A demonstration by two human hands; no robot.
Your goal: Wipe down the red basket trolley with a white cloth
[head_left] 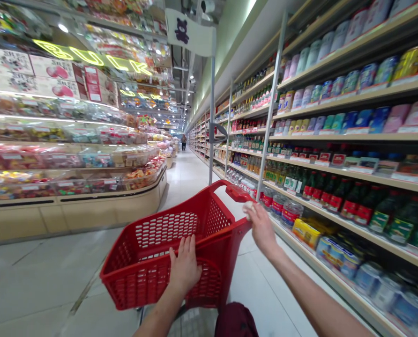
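The red shopping cart (226, 257) stands on the tiled floor (272, 290) beside the shelving's front edge (305, 247). The left hand (185, 267), fingers extended, rests on its near side rim; the right hand (261, 229) pinches a white wad (247, 210) at the handle's near end.

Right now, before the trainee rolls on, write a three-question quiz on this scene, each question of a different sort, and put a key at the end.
1. True or false: the left hand is off the red cart, hanging clear of it.

2. Pick one. What colour is the small wad in the right hand?
A) black
B) white
C) green

3. Fill in the blank: the large glowing yellow sign at the upper left spells ____.

Key:
1. False; the left hand lies on the near side of the red cart.
2. B
3. BULK
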